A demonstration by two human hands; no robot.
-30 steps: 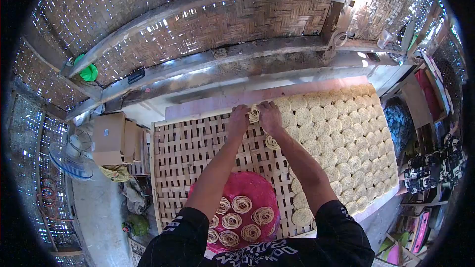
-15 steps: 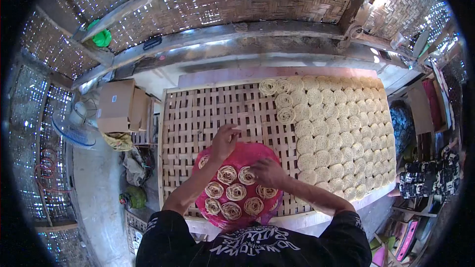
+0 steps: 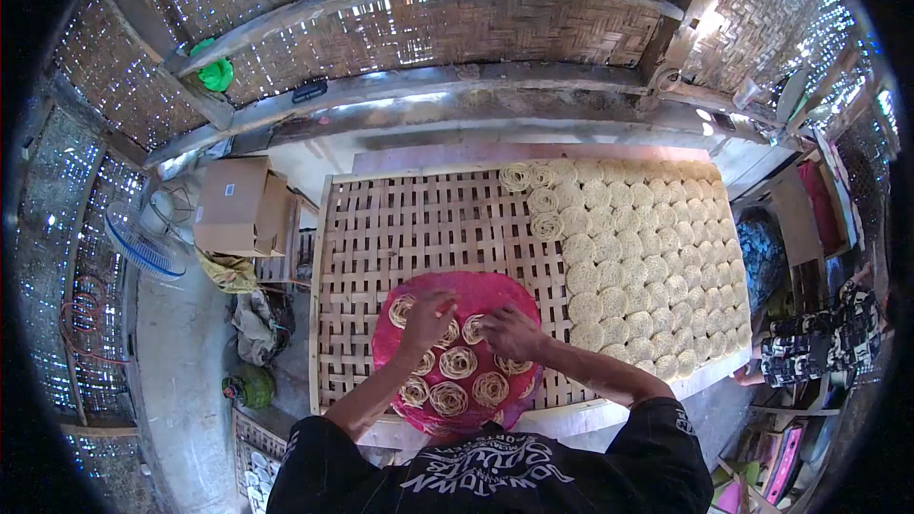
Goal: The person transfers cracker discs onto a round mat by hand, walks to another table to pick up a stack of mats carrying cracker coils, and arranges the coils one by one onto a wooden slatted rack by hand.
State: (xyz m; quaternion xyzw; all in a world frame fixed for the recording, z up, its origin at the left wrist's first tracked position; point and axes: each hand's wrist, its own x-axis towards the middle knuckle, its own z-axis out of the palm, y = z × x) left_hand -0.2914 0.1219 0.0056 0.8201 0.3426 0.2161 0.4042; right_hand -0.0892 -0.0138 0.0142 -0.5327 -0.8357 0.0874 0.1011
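A round magenta tray (image 3: 400, 324) rests on a woven bamboo rack, bearing several coiled nests of pale, noodle-like strands (image 3: 459, 362). My left hand (image 3: 428, 320) is over the tray's upper left part, fingers loosely bent and apart above a nest it partly covers. On the other side, my right hand (image 3: 512, 331) has its fingertips closed at the edge of another nest (image 3: 473, 328). The palm sides of both hands are hidden.
The slatted rack (image 3: 409, 228) carries rows of flat, round noodle cakes (image 3: 647, 266) on its right, with looser coils along their left border. A cardboard box (image 3: 233, 205) and a blue fan (image 3: 138, 240) stand left. Another person's patterned clothing (image 3: 824, 338) shows at right.
My left hand has come down from the tray's far edge to a nest. My right hand stays by the same nest. The view has shifted slightly.
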